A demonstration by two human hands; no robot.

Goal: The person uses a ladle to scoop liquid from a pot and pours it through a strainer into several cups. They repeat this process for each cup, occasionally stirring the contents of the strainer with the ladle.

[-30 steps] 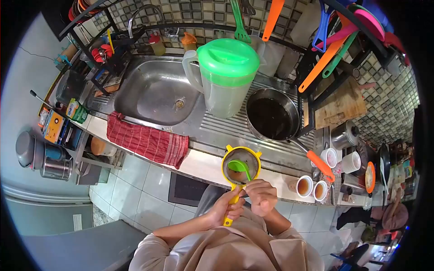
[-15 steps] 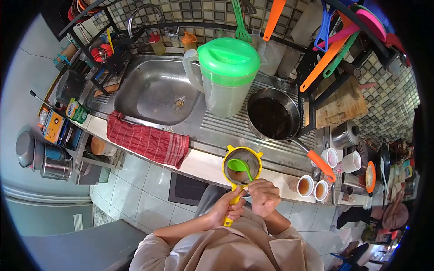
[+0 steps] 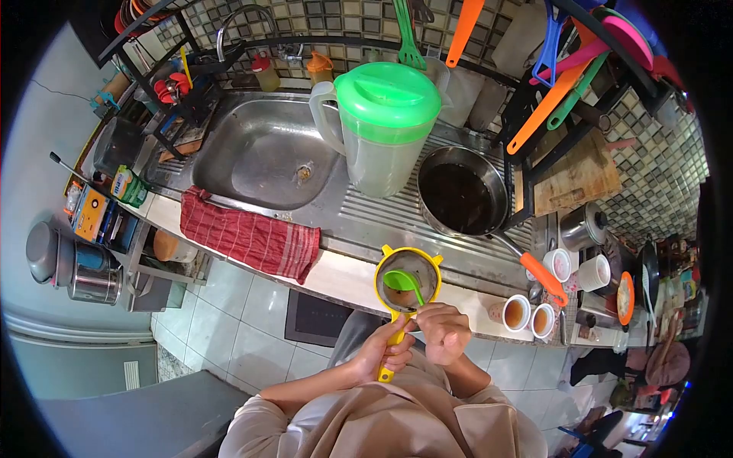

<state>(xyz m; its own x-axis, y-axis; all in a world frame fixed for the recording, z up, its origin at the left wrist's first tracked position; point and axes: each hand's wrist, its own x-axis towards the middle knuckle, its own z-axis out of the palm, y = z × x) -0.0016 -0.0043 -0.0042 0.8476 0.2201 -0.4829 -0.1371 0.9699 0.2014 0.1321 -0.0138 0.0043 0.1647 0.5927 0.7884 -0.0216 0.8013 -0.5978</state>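
Yellow strainer (image 3: 416, 267), one; green spoon (image 3: 400, 281), one; two hands holding.

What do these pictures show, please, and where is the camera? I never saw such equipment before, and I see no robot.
Indeed, there is no robot: these are a person's two bare hands. All the pictures come from one camera worn on the head, looking forward and down, so the view is curved at the edges.

The left hand holds a yellow strainer by its handle. The right hand holds a green spoon, its bowl within the strainer's rim.

On the counter, beside the sink, stand a jug with a green lid and a pan of dark liquid. A red cloth lies along the front edge. Farther right, two cups contain brownish liquid.
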